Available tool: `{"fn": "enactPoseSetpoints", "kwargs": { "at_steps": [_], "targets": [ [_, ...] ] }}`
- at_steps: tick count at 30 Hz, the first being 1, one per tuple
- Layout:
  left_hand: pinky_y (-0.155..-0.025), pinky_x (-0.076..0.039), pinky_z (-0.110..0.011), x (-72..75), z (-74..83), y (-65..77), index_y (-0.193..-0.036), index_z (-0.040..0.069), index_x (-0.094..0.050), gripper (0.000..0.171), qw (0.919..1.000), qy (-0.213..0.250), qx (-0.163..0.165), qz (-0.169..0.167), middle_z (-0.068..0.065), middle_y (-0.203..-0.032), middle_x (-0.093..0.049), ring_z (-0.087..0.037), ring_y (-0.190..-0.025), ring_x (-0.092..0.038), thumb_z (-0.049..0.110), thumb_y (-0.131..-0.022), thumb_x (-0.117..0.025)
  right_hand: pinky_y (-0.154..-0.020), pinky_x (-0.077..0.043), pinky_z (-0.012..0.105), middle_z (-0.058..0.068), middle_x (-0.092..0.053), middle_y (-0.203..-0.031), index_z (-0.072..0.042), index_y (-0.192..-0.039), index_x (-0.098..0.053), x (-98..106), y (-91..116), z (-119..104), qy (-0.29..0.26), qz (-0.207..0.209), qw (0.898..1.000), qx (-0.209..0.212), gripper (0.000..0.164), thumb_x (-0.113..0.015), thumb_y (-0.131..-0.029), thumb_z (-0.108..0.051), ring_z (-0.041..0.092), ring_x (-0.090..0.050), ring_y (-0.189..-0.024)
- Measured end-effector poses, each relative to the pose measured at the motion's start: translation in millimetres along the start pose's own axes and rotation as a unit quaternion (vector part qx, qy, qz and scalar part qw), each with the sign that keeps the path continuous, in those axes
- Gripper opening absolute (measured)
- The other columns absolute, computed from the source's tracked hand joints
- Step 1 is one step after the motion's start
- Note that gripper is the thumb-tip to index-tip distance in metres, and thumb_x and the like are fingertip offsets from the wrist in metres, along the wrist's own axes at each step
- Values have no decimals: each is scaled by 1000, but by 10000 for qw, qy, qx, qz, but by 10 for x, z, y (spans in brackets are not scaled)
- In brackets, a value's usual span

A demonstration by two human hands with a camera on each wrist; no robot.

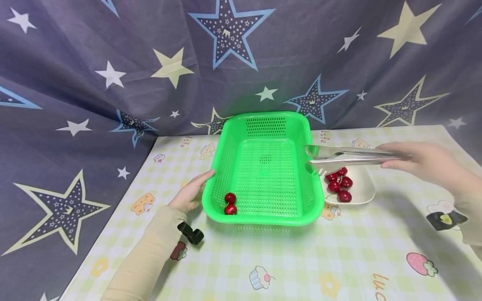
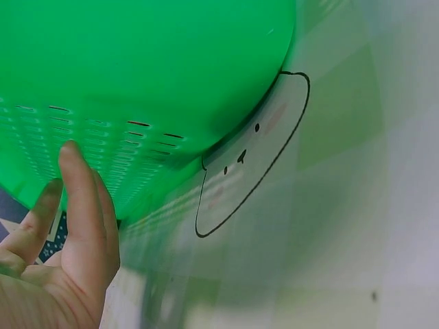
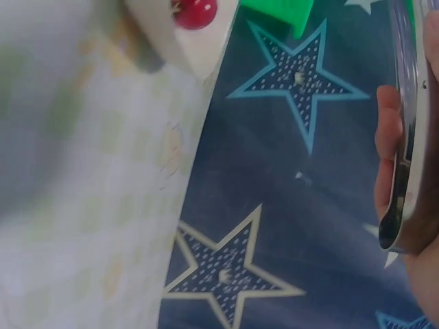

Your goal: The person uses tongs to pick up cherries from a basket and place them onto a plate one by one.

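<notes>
My left hand (image 1: 191,193) touches the left side of a green plastic basket (image 1: 263,219) with its fingertips. In the left wrist view, the fingers are nearly straight against the slotted wall. Two red cherries (image 1: 230,203) lie in the basket's near left corner. My right hand (image 1: 425,161) grips metal tongs (image 1: 354,154) by the handle end. The tips of the tongs stand apart over the basket's right rim, with nothing visible between them. Below the tongs is a white dish (image 1: 363,190) with several cherries (image 1: 344,195), partly hidden by them.
A checked tablecloth (image 1: 293,263) with printed cartoon figures covers the table. Behind it and to the left hangs a dark blue cloth (image 1: 132,50) with stars. The dish stands close to the basket's right side.
</notes>
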State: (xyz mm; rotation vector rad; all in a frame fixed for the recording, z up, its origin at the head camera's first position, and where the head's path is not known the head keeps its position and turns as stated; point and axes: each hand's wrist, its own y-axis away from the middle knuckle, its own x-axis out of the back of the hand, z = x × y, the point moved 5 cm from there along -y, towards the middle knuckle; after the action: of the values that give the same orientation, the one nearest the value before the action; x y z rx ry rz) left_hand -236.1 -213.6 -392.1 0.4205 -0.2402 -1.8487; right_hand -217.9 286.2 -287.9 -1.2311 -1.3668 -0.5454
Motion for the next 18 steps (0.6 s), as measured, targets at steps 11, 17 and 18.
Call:
{"fn": "enactPoseSetpoints", "kwargs": {
  "at_steps": [11, 17, 18],
  "targets": [
    [-86, -54, -27, 12, -8, 4, -143, 10, -28, 61, 9999, 8, 94, 106, 6, -108, -61, -8, -95, -63, 44, -95, -45, -61, -43, 19, 0, -72, -98, -18, -105, -70, 84, -407, -557, 226, 434, 9851, 1646, 46, -83, -62, -28, 11, -63, -70],
    [-87, -54, -28, 2, -2, 4, -143, 10, -28, 61, 9998, -7, 122, 128, 5, -108, -60, -8, -95, -63, 45, -95, -46, -49, -39, 24, 1, -73, -95, -18, -104, -70, 109, -539, -784, 141, 454, 9762, 2117, 46, -83, -61, -30, -2, -47, -54],
    [-87, -54, -28, 2, 0, 5, -143, 10, -27, 62, 9998, -10, 120, 129, 5, -108, -60, -8, -95, -63, 44, -95, -46, -49, -40, 24, 2, -73, -95, -18, -104, -71, 107, -559, -813, 143, 451, 9748, 2180, 46, -83, -62, -31, -2, -48, -54]
  ]
}}
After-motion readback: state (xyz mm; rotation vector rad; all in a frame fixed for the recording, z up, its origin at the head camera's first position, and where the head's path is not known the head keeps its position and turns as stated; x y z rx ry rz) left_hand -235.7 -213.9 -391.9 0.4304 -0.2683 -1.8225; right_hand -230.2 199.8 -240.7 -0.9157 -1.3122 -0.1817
